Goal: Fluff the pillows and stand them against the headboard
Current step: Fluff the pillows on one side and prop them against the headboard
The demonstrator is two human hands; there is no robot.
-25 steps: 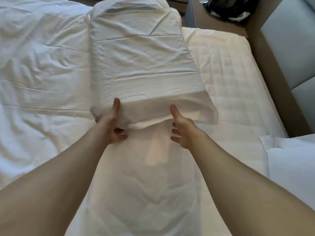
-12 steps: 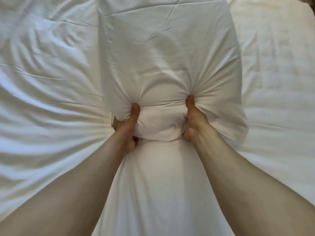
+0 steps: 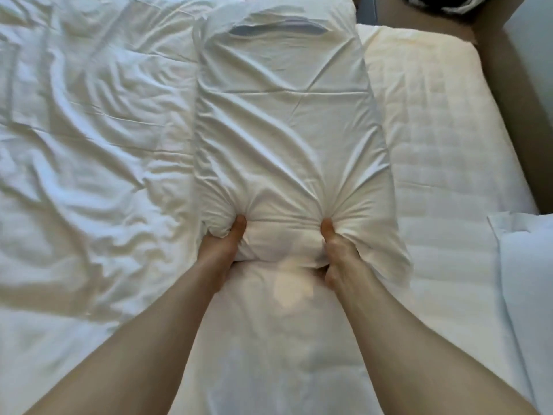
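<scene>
A long white pillow (image 3: 284,121) lies lengthwise on the bed, its far end toward the top of the view. My left hand (image 3: 223,253) grips its near end on the left, thumb pressed into the fabric. My right hand (image 3: 338,253) grips the same end on the right, thumb on top, fingers underneath and hidden. The cloth bunches into tight folds between both thumbs. A second white pillow (image 3: 526,283) shows at the right edge.
A crumpled white duvet (image 3: 89,145) covers the left of the bed. The bare quilted mattress (image 3: 443,139) lies to the right. A brown wooden surface (image 3: 514,94) with dark items (image 3: 434,4) runs along the far right.
Both hands went from lightly touching the pillow's near edge to squeezing it hard. Since half a second ago the view has pulled back, showing the whole pillow again.
</scene>
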